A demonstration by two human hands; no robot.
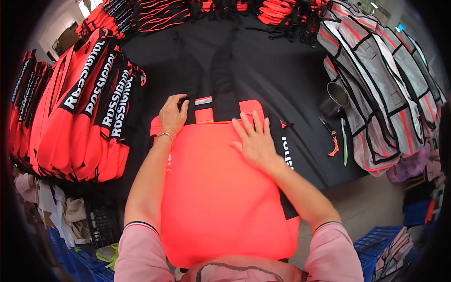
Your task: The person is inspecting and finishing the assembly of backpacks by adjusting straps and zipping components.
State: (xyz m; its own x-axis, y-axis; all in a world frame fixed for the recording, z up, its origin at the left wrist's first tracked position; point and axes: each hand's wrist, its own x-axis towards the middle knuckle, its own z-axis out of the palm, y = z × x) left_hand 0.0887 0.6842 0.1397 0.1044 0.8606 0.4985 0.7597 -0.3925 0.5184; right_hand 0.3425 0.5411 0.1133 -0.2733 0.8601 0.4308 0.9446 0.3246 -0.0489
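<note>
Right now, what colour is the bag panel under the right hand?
The panel is bright coral red; head view shows it best.

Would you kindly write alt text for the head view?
A person's spread right hand lies over a bright red backpack, with the left hand at its upper left corner and its black straps on a black-covered table. Red-and-black bags are stacked at left; grey panels at right, near a dark cup.
</note>
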